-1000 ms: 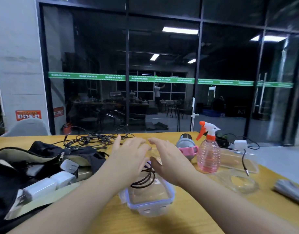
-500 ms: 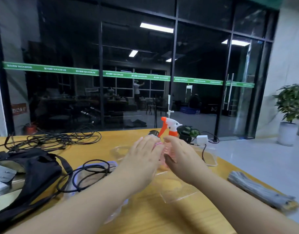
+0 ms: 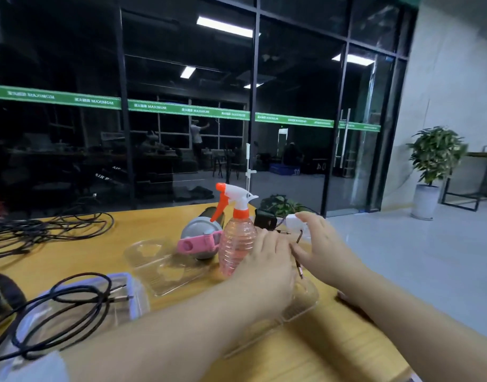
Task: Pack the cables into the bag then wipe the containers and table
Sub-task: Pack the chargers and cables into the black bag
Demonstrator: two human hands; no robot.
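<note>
1. Cable ends: we see a thin cable (image 3: 299,264) with metal plugs lying between our two hands, just right of the spray bottle (image 3: 236,238), over a clear plastic tray (image 3: 300,307); its far end runs toward a white adapter (image 3: 295,222).
2. Our left hand (image 3: 267,267) lies just right of the spray bottle, fingers straight and close together, fingertips at the cable; we cannot tell whether it pinches the cable.
3. Our right hand (image 3: 323,250) is further right of the bottle, fingers spread and relaxed, index fingertip touching the white adapter, thumb near the cable.
4. Right of the bottle the table (image 3: 79,255) edge runs close past the right forearm, with open floor beyond it.
5. Left and nearer than the bottle, a lidded-style clear container (image 3: 126,296) with a bluish rim holds a coiled black cable (image 3: 68,301) that spills over its rim.
6. Just left of the bottle lies another clear tray (image 3: 159,260); a grey and pink device (image 3: 199,239) touches the bottle's far left side.
7. Far left of the bottle a loose tangle of black cables (image 3: 38,230) lies on the yellow table, and a dark bag (image 3: 2,296) shows at the frame's edge.
8. Behind the bottle stand a glass wall (image 3: 181,106) with a green stripe and, far right, a potted plant (image 3: 433,166).
</note>
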